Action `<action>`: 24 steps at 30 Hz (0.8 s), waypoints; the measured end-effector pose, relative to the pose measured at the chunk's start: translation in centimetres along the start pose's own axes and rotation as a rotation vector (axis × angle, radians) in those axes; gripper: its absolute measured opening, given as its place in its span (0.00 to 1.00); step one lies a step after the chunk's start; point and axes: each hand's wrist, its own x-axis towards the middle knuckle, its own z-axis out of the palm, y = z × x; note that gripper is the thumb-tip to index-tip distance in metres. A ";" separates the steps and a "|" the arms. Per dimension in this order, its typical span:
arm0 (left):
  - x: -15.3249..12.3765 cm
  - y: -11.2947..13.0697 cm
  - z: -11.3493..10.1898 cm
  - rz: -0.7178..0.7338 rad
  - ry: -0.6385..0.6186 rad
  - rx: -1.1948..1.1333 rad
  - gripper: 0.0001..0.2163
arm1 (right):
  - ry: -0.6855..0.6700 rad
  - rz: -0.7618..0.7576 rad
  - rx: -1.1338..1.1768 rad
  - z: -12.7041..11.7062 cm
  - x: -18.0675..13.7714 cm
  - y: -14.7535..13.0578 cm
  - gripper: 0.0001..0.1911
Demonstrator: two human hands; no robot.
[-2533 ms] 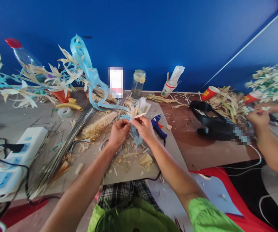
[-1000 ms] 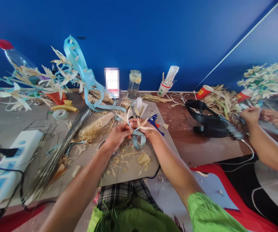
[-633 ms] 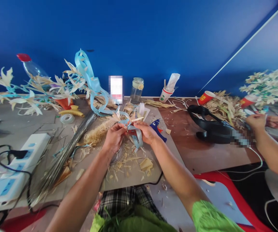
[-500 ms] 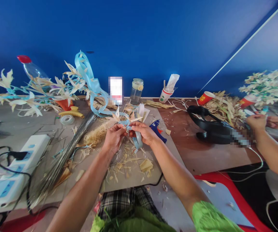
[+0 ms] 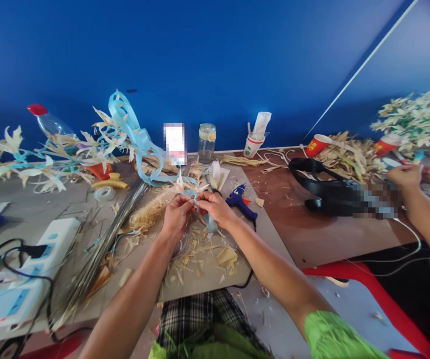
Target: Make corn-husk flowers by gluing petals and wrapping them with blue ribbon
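Both hands meet above the cluttered work board, pinching at one spot. My left hand [image 5: 178, 218] has thumb and fingertips closed on a light blue ribbon [image 5: 145, 142] where it wraps a thin stem. Close beside it, my right hand [image 5: 215, 207] pinches the same ribbon, whose loose end hangs below its fingers. Pale dried-husk flowers [image 5: 180, 184] stick up just beyond the fingertips. From there the ribbon loops back left to a long branch of similar husk flowers [image 5: 45, 174]. The fingers partly hide the wrapped stem.
A blue glue gun [image 5: 241, 202] lies right of my hands. Left are a wire bundle [image 5: 106, 229], a tape roll [image 5: 104, 194] and a power strip [image 5: 56, 249]. Behind stand a glass jar [image 5: 207, 144] and a paper cup [image 5: 254, 146]. A co-worker's hands [image 5: 405, 177] work at far right.
My right hand has drawn in against the left, and less of the ribbon's hanging end shows. The view has shifted slightly.
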 end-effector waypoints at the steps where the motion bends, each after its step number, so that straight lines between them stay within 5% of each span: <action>1: -0.1 0.0 0.1 0.005 0.000 0.003 0.13 | 0.009 -0.026 -0.021 0.0 0.0 0.0 0.04; 8: -0.3 0.1 0.1 0.060 -0.075 0.047 0.11 | -0.051 0.046 0.180 0.4 -0.2 -0.3 0.09; 14: -0.1 -0.2 -0.2 0.075 -0.060 0.064 0.12 | -0.036 0.020 0.059 0.1 -0.5 -0.7 0.09; 20: -0.6 0.1 0.4 0.072 -0.130 0.114 0.12 | 0.065 -0.263 -0.119 -0.8 0.1 -0.3 0.13; 24: -0.5 -0.1 0.3 0.077 -0.152 0.126 0.12 | 0.031 -0.315 -0.160 -0.8 0.3 0.0 0.13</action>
